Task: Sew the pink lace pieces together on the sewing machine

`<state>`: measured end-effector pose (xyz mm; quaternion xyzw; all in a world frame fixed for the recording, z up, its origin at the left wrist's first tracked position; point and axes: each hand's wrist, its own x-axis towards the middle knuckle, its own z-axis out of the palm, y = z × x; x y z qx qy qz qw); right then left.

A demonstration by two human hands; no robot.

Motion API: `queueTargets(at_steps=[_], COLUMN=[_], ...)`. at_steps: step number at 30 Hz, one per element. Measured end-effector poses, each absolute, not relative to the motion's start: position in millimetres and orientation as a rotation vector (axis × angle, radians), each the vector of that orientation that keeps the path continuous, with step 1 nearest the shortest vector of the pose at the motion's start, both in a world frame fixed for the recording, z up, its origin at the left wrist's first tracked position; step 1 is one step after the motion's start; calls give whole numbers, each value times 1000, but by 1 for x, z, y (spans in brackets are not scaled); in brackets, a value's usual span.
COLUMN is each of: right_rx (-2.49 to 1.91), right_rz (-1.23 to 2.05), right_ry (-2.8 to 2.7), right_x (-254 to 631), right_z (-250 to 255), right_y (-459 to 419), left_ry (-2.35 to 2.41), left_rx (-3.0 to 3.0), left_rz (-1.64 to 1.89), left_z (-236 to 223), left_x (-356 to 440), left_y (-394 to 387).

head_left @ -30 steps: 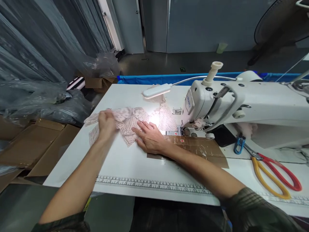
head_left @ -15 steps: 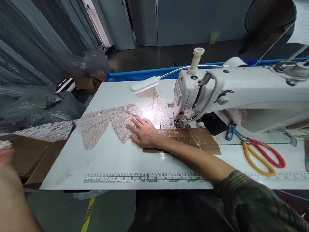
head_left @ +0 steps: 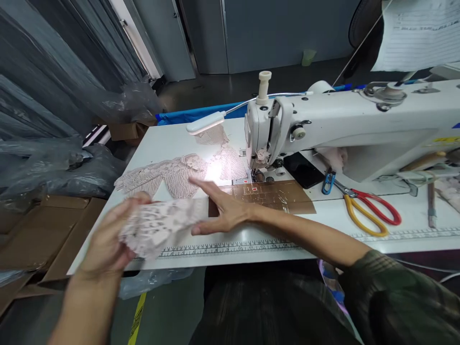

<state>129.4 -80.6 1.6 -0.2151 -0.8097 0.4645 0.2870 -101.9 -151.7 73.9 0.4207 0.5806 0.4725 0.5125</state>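
Note:
A folded piece of pale pink lace, smeared by motion, is gripped in my left hand above the table's front left part. My right hand is open beside its right end, thumb and fingers spread apart; whether they touch the lace I cannot tell. Behind both hands, more pale lace panels lie on the white table, reaching toward the needle area of the sewing machine. A bright lamp shines on them. Brown tape-covered sheet lies under my right forearm and wrist.
Scissors with red and yellow handles, small blue thread snips and a black phone lie right of the needle. A ruler strip runs along the front edge. An open cardboard box stands left of the table.
My left hand has come in from the far left, bringing the folded lace over the table. My right hand has lifted off the lace panels and moved nearer, its fingers spreading. The view has shifted right.

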Motion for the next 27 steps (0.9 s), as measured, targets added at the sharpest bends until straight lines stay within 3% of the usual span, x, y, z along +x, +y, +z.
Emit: queueTargets(at_steps=[3, 10, 15, 20, 24, 27], right_rx=[-395, -880, -813, -1108, -1466, -1480], right_rz=[1715, 2076, 2347, 1972, 1453, 1315], right_ry=[-1935, -1768, -1813, -2064, -2138, -2117], right_x=[153, 200, 246, 288, 297, 297], right_z=[8, 6, 8, 5, 9, 11], right_y=[-109, -132, -114, -73, -54, -53], left_ry=[1109, 983, 803, 835, 931, 919], left_rx=[1007, 1601, 1789, 1755, 1773, 1894], left_rz=[948, 424, 216, 265, 347, 425], left_z=[64, 36, 34, 27, 15, 9], left_x=[-56, 0, 10, -6, -13, -13], left_y=[-146, -111, -87, -60, -50, -51])
